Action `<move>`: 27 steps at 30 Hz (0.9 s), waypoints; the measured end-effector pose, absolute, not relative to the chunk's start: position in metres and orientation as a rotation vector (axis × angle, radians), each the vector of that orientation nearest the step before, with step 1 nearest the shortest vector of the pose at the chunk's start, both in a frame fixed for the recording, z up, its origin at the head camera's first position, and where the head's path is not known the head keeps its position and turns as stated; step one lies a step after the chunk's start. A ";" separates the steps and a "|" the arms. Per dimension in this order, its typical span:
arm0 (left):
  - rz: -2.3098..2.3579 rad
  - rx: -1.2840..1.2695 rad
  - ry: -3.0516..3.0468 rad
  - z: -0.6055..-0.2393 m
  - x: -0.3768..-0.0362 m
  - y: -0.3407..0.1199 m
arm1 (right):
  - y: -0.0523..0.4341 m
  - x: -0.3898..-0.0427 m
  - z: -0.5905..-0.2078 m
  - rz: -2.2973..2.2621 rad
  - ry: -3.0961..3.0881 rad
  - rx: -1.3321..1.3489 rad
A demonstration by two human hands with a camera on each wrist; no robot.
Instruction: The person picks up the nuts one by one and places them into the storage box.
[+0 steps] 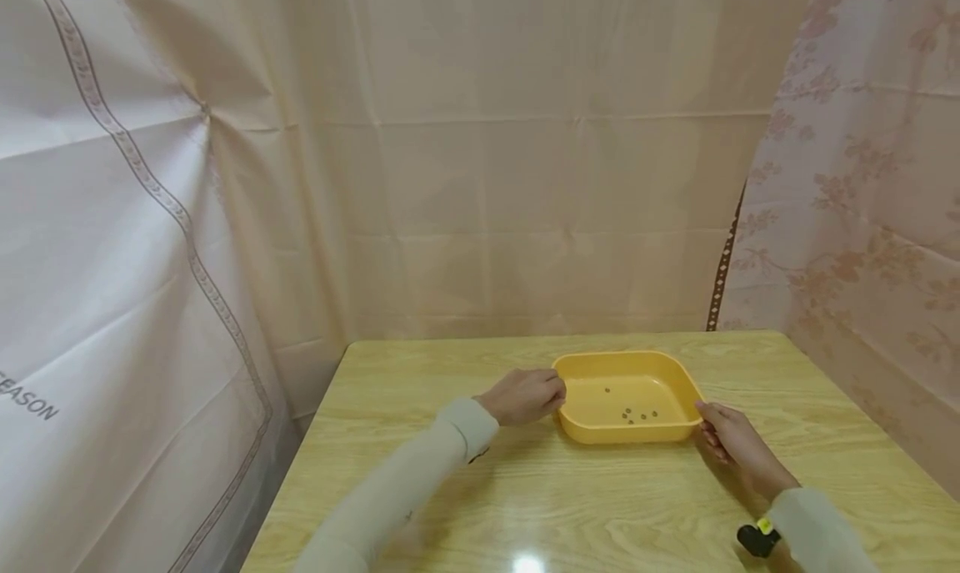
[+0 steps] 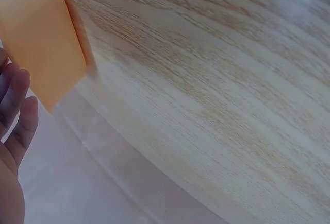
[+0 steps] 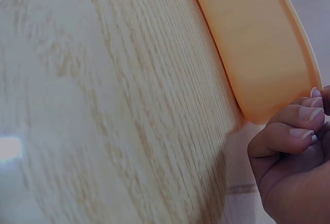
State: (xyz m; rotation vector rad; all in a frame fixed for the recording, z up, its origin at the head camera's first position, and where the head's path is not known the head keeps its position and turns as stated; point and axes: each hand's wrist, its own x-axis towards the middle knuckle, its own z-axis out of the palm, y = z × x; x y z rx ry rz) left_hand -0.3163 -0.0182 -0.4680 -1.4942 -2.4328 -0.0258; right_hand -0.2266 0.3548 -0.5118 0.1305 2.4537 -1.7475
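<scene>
A shallow yellow tray [image 1: 581, 427] sits on the wooden table [image 1: 525, 506], with several small dark beads [image 1: 637, 414] lying loose on its floor. My left hand [image 1: 525, 395] is at the tray's left rim, fingers curled against it. In the left wrist view the fingers [image 2: 18, 116] lie beside the tray's outer wall [image 2: 41, 44]. My right hand [image 1: 723, 435] holds the tray's near right corner. In the right wrist view its curled fingertips [image 3: 304, 115] press on that corner of the tray [image 3: 258, 44].
Pale curtains [image 1: 525, 181] close in the table at the back and on both sides. A floral curtain [image 1: 862, 223] hangs at the right. A small black and yellow device [image 1: 757, 538] sits at my right wrist. Bare wood lies in front of the tray.
</scene>
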 end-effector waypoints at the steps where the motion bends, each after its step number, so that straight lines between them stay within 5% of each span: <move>1: -0.027 -1.495 -2.433 -0.468 -0.316 -0.018 | 0.355 -0.226 -0.512 -1.745 2.450 0.130; 18: -0.060 -1.510 -2.367 -0.471 -0.312 -0.031 | 0.354 -0.228 -0.503 -1.569 2.540 0.102; 27: 0.052 -1.245 -2.601 -0.466 -0.305 -0.062 | 0.362 -0.219 -0.482 -1.204 2.909 0.093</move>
